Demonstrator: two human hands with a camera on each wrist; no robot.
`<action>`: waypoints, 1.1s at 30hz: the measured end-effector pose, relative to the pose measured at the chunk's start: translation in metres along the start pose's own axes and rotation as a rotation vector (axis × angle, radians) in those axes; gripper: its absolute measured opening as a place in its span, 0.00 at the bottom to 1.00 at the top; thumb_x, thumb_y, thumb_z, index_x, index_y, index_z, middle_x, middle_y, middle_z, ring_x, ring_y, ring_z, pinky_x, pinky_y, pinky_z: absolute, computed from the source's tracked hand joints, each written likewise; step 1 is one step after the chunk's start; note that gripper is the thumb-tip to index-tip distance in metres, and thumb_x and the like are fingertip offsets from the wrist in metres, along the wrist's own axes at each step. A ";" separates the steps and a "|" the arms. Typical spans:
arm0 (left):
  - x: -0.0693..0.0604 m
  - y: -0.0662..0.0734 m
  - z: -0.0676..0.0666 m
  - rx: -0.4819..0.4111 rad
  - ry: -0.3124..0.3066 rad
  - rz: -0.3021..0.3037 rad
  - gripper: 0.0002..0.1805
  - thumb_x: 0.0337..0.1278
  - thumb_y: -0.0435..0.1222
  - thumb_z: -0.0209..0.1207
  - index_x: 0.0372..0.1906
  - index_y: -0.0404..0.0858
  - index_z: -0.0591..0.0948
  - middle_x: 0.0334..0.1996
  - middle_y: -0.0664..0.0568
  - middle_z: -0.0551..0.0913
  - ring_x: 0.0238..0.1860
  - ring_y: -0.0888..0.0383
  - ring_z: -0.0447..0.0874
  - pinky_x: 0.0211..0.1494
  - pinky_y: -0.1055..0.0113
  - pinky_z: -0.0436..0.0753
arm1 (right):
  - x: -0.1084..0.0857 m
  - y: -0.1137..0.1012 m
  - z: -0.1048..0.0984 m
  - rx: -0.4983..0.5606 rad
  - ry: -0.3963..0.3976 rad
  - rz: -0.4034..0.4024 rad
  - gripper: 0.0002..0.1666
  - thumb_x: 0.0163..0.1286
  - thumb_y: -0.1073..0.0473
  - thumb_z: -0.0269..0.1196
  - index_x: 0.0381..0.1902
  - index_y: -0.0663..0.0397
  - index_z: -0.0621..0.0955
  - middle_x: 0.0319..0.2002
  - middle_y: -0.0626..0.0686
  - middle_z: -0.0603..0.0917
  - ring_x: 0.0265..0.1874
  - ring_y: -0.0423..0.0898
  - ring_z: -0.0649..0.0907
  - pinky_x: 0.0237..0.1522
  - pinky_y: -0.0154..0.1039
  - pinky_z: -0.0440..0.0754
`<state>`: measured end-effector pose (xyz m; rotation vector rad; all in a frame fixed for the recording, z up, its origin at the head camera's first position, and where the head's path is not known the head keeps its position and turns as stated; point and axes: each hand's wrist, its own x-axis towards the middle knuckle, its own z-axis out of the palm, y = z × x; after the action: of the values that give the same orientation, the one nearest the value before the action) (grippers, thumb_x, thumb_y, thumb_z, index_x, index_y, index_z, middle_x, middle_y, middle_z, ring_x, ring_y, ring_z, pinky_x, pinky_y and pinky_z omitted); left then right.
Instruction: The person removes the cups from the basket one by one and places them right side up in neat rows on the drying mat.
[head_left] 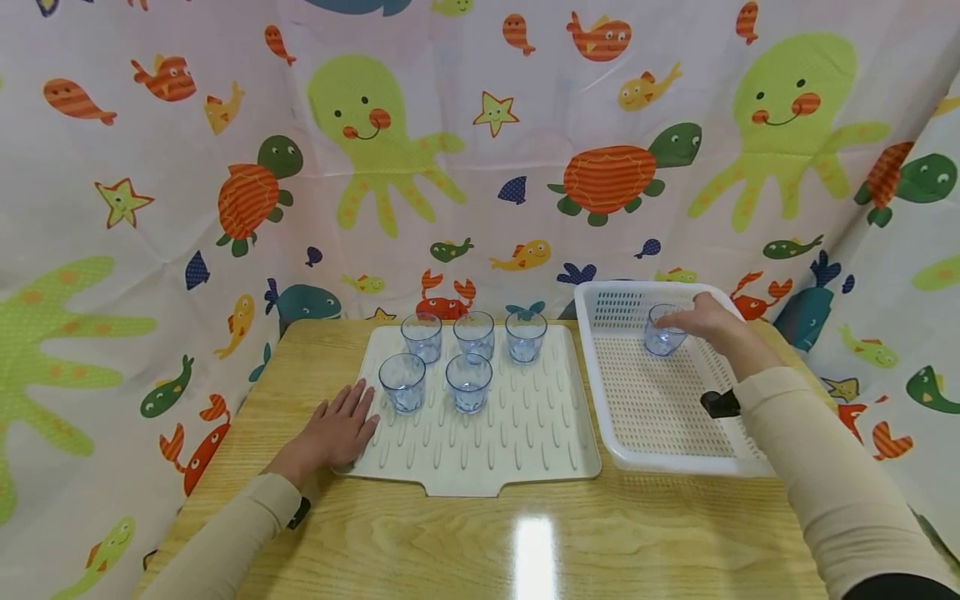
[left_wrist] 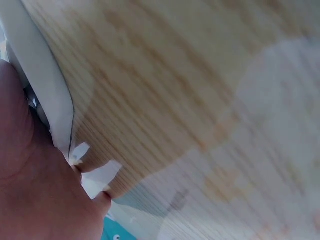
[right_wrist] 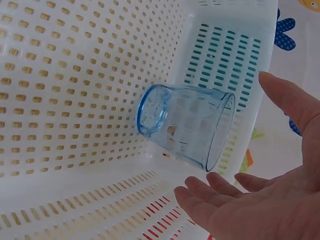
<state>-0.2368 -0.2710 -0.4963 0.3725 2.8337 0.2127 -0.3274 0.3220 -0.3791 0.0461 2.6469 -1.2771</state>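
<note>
A clear bluish drinking glass stands in the far right part of the white plastic basket. Just beyond its rim, my right hand has thumb and fingers spread apart, with a gap to the glass in the right wrist view. Several similar glasses, one of them a front glass, stand upright in two rows on the cream ridged tray. My left hand rests flat at the tray's left edge, fingers straight, beside the front left glass. In the left wrist view its fingers are mostly hidden.
Tray and basket stand side by side on a wooden table, with the basket on the right. A curtain printed with sea animals hangs behind the table and along both sides. The basket's walls rise around the right hand's glass.
</note>
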 end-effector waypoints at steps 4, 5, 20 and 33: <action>0.003 -0.004 0.005 0.002 0.026 0.015 0.41 0.81 0.57 0.33 0.82 0.33 0.47 0.83 0.37 0.40 0.81 0.34 0.37 0.76 0.30 0.41 | 0.003 0.004 0.002 0.027 0.008 -0.001 0.47 0.70 0.57 0.70 0.78 0.61 0.58 0.71 0.71 0.69 0.66 0.71 0.73 0.65 0.77 0.62; 0.004 -0.005 0.006 0.002 0.032 0.019 0.41 0.81 0.57 0.33 0.82 0.33 0.48 0.83 0.37 0.40 0.81 0.34 0.37 0.76 0.29 0.41 | 0.003 0.004 0.002 0.032 0.012 -0.003 0.47 0.70 0.57 0.69 0.78 0.61 0.58 0.71 0.71 0.69 0.66 0.71 0.73 0.65 0.77 0.62; 0.002 -0.001 0.000 -0.009 0.009 0.007 0.40 0.81 0.55 0.34 0.82 0.34 0.47 0.83 0.38 0.39 0.81 0.34 0.36 0.76 0.30 0.40 | 0.008 0.016 0.008 0.048 0.055 0.000 0.45 0.70 0.58 0.68 0.76 0.67 0.59 0.69 0.73 0.69 0.67 0.69 0.70 0.68 0.71 0.64; 0.001 0.000 -0.001 0.001 -0.008 0.001 0.39 0.81 0.54 0.35 0.83 0.33 0.46 0.83 0.37 0.38 0.82 0.35 0.35 0.77 0.31 0.40 | 0.017 0.029 0.013 0.058 0.081 0.096 0.54 0.70 0.53 0.68 0.78 0.71 0.49 0.73 0.75 0.59 0.72 0.73 0.60 0.68 0.77 0.56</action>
<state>-0.2376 -0.2711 -0.4959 0.3744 2.8259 0.2099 -0.3382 0.3297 -0.4126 0.2351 2.6381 -1.3472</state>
